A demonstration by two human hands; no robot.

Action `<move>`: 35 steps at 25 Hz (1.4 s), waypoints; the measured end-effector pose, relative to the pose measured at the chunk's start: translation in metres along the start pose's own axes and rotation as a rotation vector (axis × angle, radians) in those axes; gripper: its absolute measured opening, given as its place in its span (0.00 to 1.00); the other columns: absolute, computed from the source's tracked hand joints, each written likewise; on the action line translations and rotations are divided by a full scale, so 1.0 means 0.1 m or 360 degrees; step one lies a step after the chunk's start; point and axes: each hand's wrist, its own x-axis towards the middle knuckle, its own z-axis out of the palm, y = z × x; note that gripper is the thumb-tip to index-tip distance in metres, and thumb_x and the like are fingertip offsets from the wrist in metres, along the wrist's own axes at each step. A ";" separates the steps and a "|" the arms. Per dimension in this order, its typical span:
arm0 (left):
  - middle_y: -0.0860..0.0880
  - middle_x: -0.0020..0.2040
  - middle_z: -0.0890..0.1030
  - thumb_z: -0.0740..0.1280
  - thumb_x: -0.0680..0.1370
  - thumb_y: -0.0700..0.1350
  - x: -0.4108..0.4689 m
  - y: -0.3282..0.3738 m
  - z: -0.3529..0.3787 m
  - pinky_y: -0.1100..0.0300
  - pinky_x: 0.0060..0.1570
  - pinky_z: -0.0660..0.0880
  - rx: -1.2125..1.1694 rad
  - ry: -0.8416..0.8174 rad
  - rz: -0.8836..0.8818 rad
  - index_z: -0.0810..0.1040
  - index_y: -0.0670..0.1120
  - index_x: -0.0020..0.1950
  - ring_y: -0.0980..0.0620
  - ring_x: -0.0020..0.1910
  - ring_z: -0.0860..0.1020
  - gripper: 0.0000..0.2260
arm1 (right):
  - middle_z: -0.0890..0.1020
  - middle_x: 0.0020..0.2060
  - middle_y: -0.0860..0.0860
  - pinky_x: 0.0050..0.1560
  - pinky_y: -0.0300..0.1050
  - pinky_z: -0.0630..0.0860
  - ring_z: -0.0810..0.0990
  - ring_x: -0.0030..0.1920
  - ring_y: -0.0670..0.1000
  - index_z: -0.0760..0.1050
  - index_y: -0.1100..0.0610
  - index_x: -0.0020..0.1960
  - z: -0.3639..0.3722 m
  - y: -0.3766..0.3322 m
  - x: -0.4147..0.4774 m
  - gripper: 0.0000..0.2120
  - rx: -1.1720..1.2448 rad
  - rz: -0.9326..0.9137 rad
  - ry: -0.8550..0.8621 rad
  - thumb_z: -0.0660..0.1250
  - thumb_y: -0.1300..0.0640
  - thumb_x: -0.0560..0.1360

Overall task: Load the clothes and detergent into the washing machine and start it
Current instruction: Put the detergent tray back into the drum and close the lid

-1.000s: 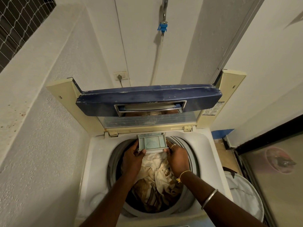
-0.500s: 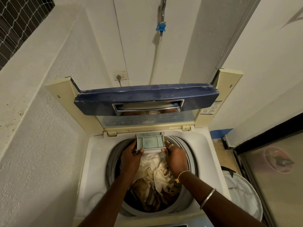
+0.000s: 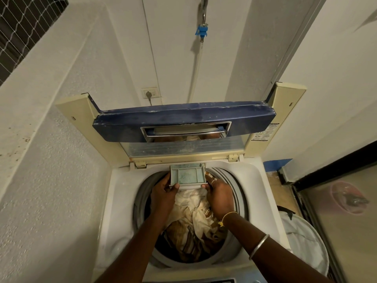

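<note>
A white top-loading washing machine [image 3: 120, 203] stands below me, its blue-fronted lid [image 3: 183, 123] folded up against the wall. Cream and brown clothes [image 3: 195, 225] fill the drum. At the drum's far rim a pale detergent drawer [image 3: 187, 174] with bluish powder in its compartments sticks out from under the lid hinge. My left hand [image 3: 163, 194] grips the drawer's left front corner, thumb on its edge. My right hand [image 3: 219, 193] grips the right front corner.
A white laundry basket [image 3: 306, 242] stands right of the machine, beside a glass door [image 3: 346, 211]. A hose with a blue tap [image 3: 202, 31] hangs on the wall behind, next to a wall socket [image 3: 150, 92]. A wall ledge [image 3: 30, 103] runs close on the left.
Both hands have moved the detergent drawer a little away from me, toward its slot under the lid hinge. The clothes lie as before.
</note>
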 end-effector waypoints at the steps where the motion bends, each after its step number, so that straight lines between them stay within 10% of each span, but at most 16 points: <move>1: 0.57 0.55 0.83 0.71 0.78 0.41 0.00 0.00 0.00 0.38 0.54 0.80 -0.0009 -0.0005 -0.0020 0.75 0.53 0.72 0.50 0.56 0.82 0.23 | 0.86 0.50 0.51 0.51 0.36 0.74 0.84 0.50 0.50 0.80 0.52 0.64 0.01 0.01 0.00 0.14 0.0003 -0.0004 0.0006 0.69 0.56 0.78; 16: 0.55 0.58 0.84 0.73 0.76 0.44 0.05 0.00 -0.08 0.37 0.54 0.80 0.0018 -0.0136 0.0008 0.76 0.57 0.70 0.49 0.57 0.83 0.23 | 0.85 0.51 0.47 0.51 0.29 0.71 0.79 0.47 0.38 0.80 0.50 0.64 0.07 0.00 -0.04 0.17 0.0063 0.0065 0.0080 0.70 0.61 0.76; 35: 0.52 0.53 0.85 0.72 0.77 0.45 0.02 0.19 -0.04 0.37 0.47 0.82 -0.0008 -0.0073 -0.0052 0.80 0.63 0.57 0.47 0.52 0.84 0.14 | 0.84 0.49 0.51 0.54 0.45 0.79 0.81 0.50 0.49 0.83 0.57 0.57 -0.02 -0.02 0.18 0.12 0.0072 -0.0009 0.0076 0.67 0.65 0.76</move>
